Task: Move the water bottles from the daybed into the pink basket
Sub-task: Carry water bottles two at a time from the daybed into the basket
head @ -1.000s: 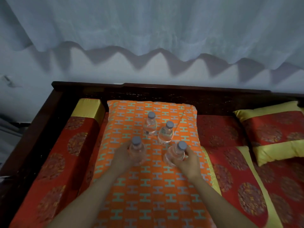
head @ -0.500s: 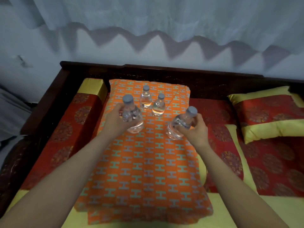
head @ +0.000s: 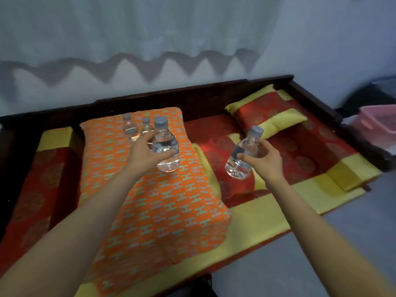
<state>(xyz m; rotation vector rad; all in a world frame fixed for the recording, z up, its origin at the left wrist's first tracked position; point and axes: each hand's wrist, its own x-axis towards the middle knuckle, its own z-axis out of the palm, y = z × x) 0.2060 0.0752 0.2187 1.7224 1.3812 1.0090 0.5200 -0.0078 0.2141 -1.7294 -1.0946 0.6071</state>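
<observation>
Head view: the daybed (head: pixel 257 221) spreads beneath both grips, and its dark frame rail (head: pixel 317 99) rises beyond them and off to the right. An orange cushion (head: pixel 150 211) lies under the left hand (head: pixel 145 153). The pink basket (head: pixel 377 123) stands well right of the right hand (head: pixel 263 161), outside the rail. The left hand's fingers wrap the body of the first bottle (head: pixel 166 146), lifted upright. The right hand clasps the second bottle (head: pixel 244 155) low on its body, tilted. Two standing bottles (head: pixel 129 129) wait on the cushion just beyond the left grip. Small and full, the bottles are probably light, fairly stiff and smooth, so a mid-body hold looks surest. Moving right means clearing the red-and-yellow pillow (head: pixel 267 112) and the rail, while the floor on the near side looks open.
</observation>
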